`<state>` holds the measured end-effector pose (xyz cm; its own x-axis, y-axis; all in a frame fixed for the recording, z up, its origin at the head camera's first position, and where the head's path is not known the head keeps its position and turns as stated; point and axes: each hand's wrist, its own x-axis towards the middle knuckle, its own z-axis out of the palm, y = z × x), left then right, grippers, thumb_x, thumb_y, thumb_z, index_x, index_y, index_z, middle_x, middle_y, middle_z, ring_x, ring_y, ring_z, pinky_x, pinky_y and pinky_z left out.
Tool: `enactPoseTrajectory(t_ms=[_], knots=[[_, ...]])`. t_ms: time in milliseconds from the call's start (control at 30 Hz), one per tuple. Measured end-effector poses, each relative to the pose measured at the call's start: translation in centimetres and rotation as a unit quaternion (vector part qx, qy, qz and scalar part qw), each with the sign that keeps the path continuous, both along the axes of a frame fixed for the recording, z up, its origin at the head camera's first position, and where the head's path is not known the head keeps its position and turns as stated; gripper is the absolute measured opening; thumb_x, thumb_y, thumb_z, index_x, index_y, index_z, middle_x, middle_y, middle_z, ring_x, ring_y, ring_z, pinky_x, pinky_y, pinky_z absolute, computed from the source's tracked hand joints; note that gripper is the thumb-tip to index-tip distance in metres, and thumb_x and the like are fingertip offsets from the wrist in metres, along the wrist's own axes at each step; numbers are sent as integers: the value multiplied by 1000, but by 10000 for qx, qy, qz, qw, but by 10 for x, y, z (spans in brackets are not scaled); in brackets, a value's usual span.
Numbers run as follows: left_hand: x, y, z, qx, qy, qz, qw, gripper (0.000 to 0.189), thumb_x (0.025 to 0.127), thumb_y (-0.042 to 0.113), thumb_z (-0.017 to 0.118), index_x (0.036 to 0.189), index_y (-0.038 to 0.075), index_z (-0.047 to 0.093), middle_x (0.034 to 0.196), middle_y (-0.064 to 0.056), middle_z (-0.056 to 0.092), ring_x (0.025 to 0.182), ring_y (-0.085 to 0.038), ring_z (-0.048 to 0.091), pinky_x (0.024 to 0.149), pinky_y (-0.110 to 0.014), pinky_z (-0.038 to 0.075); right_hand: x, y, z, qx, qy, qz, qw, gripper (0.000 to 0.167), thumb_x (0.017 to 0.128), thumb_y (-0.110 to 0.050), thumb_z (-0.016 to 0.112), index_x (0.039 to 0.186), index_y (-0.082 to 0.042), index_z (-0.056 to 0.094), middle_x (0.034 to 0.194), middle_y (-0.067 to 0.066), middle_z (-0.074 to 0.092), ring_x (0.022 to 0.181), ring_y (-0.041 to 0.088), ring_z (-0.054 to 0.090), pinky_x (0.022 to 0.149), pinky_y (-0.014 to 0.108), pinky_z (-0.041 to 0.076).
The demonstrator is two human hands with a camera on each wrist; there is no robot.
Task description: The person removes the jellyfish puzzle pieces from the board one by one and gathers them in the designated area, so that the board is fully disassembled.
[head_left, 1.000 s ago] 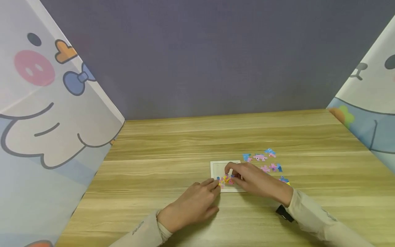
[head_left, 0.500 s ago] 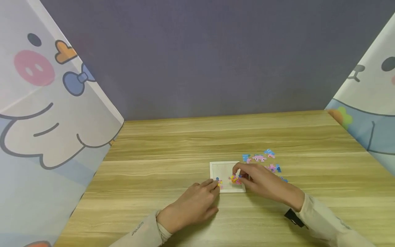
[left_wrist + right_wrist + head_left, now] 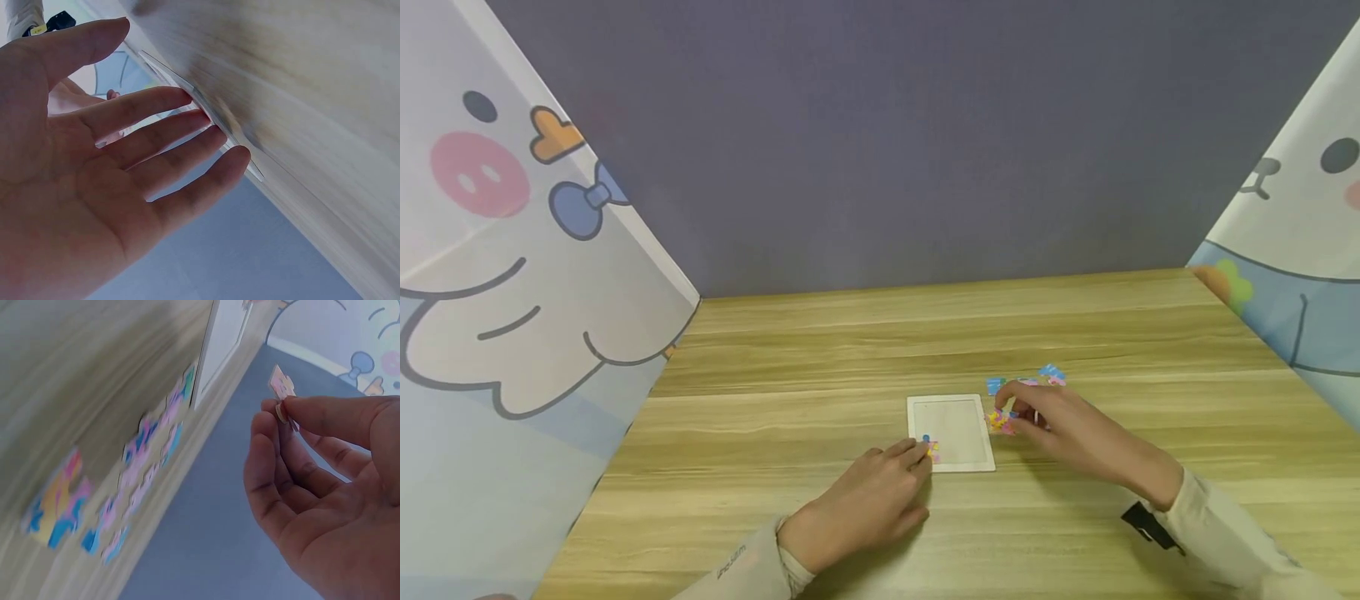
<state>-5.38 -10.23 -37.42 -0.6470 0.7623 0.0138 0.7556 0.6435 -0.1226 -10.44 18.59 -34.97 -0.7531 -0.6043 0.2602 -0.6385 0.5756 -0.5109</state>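
Observation:
A white puzzle frame [image 3: 957, 427] lies on the wooden table, with a small pink, yellow and blue puzzle piece [image 3: 933, 451] in its lower left corner. My left hand [image 3: 867, 498] rests at that corner, its fingertips on the piece and the rim. In the left wrist view the fingers [image 3: 169, 159] are nearly straight and lightly spread. Just past the frame's right edge, my right hand [image 3: 1078, 429] pinches a yellow and pink cluster of puzzle pieces [image 3: 999, 421] between thumb and forefinger. The right wrist view shows the held pieces [image 3: 281, 382] lifted off the table, seen almost edge-on.
Loose puzzle pieces [image 3: 1052, 374] lie right of the frame, partly hidden by my right hand. In the right wrist view several pieces [image 3: 140, 444] form rows beside a yellow and blue group [image 3: 59, 506]. A grey panel [image 3: 880, 150] stands behind the table, with cartoon-printed walls at both sides.
My right hand has lifted the pinched pieces off the frame and carried them right, past its edge. One piece stays at the lower left corner under my left hand, which has barely moved.

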Motion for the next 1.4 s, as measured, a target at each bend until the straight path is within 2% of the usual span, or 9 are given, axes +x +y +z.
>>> enactPoseTrajectory(t_ms=[400, 600, 833, 1067, 1200, 1400], knots=[[1, 0, 1, -21, -91, 8, 10000, 54, 91, 44, 69, 130, 7, 61, 140, -5, 57, 129, -21, 55, 92, -36, 54, -7, 21, 1, 68, -109, 102, 9999, 23, 89, 6, 67, 102, -11, 61, 74, -9, 61, 66, -3, 52, 55, 21, 46], [1, 1, 2, 31, -132, 8, 9999, 54, 91, 43, 70, 130, 7, 61, 140, -5, 57, 129, -22, 55, 91, -36, 54, -9, 22, -1, 157, -469, 89, 9987, 23, 88, 4, 69, 98, -14, 58, 72, -9, 61, 62, -3, 50, 52, 21, 45], [0, -1, 1, 75, -123, 49, 9999, 54, 90, 43, 70, 129, 7, 61, 139, -6, 57, 129, -22, 55, 91, -36, 54, -13, 25, -6, 256, -525, 431, 9974, 21, 88, 0, 72, 97, -14, 59, 73, -11, 62, 65, -4, 52, 55, 21, 45], [1, 0, -2, 75, -71, 63, 9999, 53, 90, 43, 71, 128, 8, 61, 139, -4, 58, 128, -21, 55, 90, -35, 54, -10, 31, -15, 110, -541, 658, 9963, 22, 87, 5, 71, 97, -11, 60, 73, -9, 63, 64, -3, 54, 53, 20, 46], [0, 1, -2, 52, -54, 52, 10000, 53, 90, 43, 70, 128, 7, 61, 139, -5, 57, 129, -21, 55, 91, -35, 54, -8, 36, -20, 173, -660, 606, 9958, 20, 88, 4, 69, 100, -9, 61, 73, -11, 62, 63, -4, 52, 53, 20, 46], [0, 1, -1, 11, -119, 55, 9999, 54, 91, 43, 70, 130, 6, 61, 140, -6, 57, 129, -21, 54, 92, -36, 54, 0, 52, -27, 106, -806, 294, 9963, 22, 91, 3, 67, 105, -13, 62, 78, -12, 64, 69, -2, 56, 56, 22, 48]])
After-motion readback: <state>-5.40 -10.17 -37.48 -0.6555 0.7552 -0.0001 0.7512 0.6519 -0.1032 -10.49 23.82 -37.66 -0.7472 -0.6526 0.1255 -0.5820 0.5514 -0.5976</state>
